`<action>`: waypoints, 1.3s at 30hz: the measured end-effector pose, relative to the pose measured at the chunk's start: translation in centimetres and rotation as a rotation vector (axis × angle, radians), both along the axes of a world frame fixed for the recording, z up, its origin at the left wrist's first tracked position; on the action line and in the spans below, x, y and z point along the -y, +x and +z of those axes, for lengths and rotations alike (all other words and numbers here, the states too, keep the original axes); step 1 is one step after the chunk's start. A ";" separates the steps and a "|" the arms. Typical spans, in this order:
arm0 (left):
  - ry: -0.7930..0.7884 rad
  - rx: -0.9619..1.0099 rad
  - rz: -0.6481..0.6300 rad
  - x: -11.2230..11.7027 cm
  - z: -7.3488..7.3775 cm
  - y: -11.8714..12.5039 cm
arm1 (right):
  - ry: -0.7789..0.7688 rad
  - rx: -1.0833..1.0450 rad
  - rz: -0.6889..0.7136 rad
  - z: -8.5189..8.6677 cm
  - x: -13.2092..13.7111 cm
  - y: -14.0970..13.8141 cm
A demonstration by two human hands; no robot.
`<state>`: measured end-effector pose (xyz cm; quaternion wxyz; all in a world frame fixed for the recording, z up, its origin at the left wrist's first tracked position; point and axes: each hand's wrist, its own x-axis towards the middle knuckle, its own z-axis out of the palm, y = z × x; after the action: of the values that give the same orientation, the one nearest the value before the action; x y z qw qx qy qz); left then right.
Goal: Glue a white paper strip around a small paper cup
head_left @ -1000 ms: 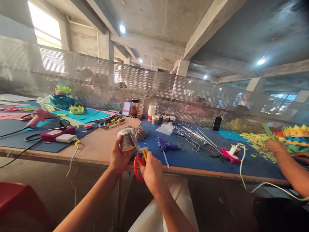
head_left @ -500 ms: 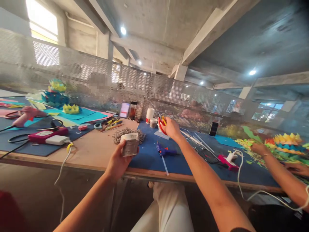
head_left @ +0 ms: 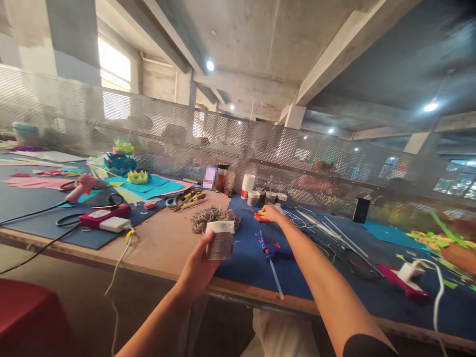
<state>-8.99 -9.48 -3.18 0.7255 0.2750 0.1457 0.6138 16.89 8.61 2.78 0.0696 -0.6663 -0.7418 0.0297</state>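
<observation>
Left hand [head_left: 200, 268] holds white-capped cylindrical spool of brown twine [head_left: 220, 241] above worktop [head_left: 167, 243] edge.
Fingers wrapped round its side. Judged light, stiff core, soft windings that may slip: grip mid-barrel. Right hand [head_left: 270, 213], at 1 o'clock, rests on red-handled scissors [head_left: 259, 216]; grip unclear. No legible writing.

Blue glue gun [head_left: 268, 246] on blue mat [head_left: 245, 265]; paper cups [head_left: 254, 198] beside mesh screen [head_left: 167, 129]

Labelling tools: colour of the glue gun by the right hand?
Blue. The glue gun shows best in head view.
</observation>
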 end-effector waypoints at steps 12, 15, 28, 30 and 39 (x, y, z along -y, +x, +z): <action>0.109 -0.094 -0.058 0.3 0.2 0.1 | 0.192 -0.489 0.285 5.3 11.8 -4.0; 0.123 -0.088 -0.080 1.4 0.8 0.7 | 0.290 -0.836 0.416 3.9 18.3 -6.4; 0.233 -0.112 -0.207 5.2 1.6 2.4 | 0.269 -1.414 0.320 -0.1 25.3 -7.6; 0.224 -0.105 -0.219 5.4 1.5 2.5 | 0.281 -1.445 0.314 -0.5 26.0 -7.5; 0.263 -0.128 -0.181 6.9 1.6 3.5 | 0.346 -1.514 0.313 -1.6 28.5 -6.8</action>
<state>-5.46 -16.40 -1.58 0.7250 0.4180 0.0849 0.5408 10.06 -19.85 1.14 0.6529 -0.3327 -0.5719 0.3688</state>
